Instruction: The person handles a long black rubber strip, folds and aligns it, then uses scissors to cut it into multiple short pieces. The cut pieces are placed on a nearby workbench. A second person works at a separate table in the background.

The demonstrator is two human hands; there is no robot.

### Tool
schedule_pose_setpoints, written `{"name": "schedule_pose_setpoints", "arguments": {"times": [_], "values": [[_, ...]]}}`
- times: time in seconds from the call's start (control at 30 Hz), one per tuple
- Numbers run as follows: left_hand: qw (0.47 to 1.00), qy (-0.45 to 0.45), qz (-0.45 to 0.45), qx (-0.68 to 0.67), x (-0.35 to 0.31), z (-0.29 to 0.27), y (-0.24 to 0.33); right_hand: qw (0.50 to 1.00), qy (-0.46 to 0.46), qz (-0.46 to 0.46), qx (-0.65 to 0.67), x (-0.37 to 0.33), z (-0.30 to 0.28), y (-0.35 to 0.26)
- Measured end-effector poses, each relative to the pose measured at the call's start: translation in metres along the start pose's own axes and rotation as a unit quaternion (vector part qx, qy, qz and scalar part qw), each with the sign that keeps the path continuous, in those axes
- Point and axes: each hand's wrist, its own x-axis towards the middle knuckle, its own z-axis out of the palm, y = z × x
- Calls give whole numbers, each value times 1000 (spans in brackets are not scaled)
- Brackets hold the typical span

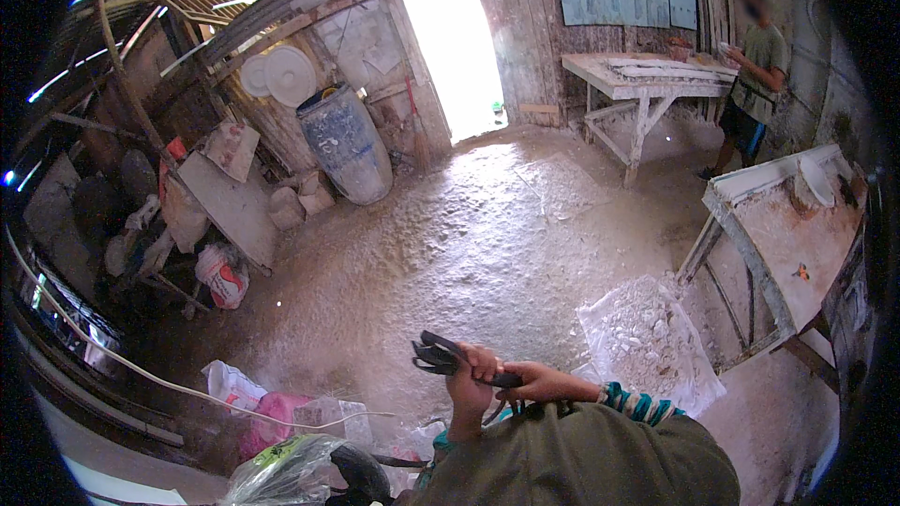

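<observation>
In front of my body my left hand (472, 382) is closed around a bundle of flat black straps (435, 356). Their looped ends stick out beyond the fingers on the left. Close beside it, my right hand (542, 382) grips the right end of the same black bundle, with its fingertips partly hidden. A thin dark length hangs down between the hands toward my olive-coloured clothing (591, 459).
A white sheet with pale rubble (647, 342) lies right, before a worktable (797, 253). Bags and a pink bundle (272, 422) lie lower left, crossed by a white cable (187, 392). A blue barrel (347, 145) stands far left; a person (755, 66) stands by a far table (642, 84).
</observation>
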Motion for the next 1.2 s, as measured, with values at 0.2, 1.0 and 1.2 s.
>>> {"name": "schedule_pose_setpoints", "arguments": {"times": [0.2,1.0,1.2], "values": [[999,-28,40,-16,5,1,38,985,36,76,-150,6,7,-10],[974,23,150,-169,8,-27,92,985,3,69,-155,20,14,0],[975,64,132,-166,4,-51,87,988,28,-38,-149,19,17,17]]}}
